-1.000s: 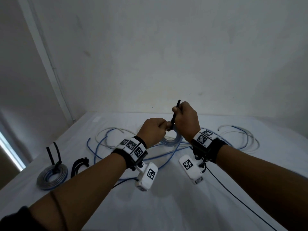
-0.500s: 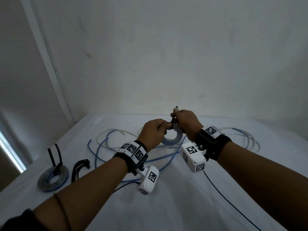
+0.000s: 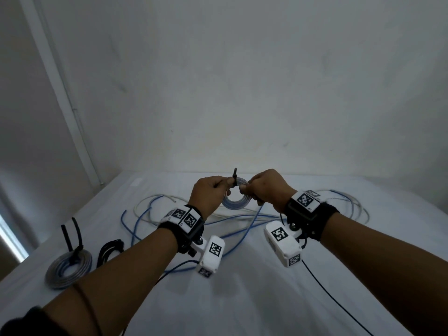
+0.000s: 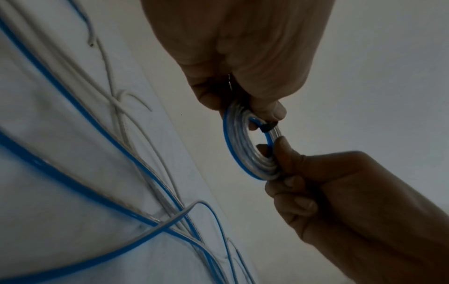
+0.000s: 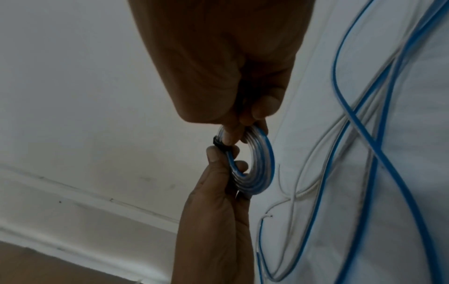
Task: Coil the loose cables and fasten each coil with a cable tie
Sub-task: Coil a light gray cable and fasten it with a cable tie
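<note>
Your left hand (image 3: 209, 193) and right hand (image 3: 266, 190) hold a small coil (image 3: 235, 197) of clear-and-blue cable up in the air over the far middle of the white-covered desk (image 3: 242, 299), well above the surface. The coil stands roughly on edge, its open centre facing back toward you in the head view and its ring hanging down between the two hands. A black cable tie (image 3: 234, 178) wraps the top of the ring, its short free end pointing straight up. Your left grip pinches the ring just beside the tie, thumb and fingers (image 4: 267, 111) curled on the strands; your right grip pinches the other side, with the thumb (image 5: 213, 153) of the left hand touching the tie's black head (image 5: 217, 144) in the right wrist view. Beneath the hands, loose blue and white cables (image 3: 242, 221) sprawl in wide crossing loops across the desk's middle and toward the far right edge. At the near left lies a finished coil (image 3: 68, 267) with two black tie ends sticking up, and just beside it a bunch of spare black ties (image 3: 109, 251). The near part of the desk is bare cloth. The wall rises close behind the far edge.
</note>
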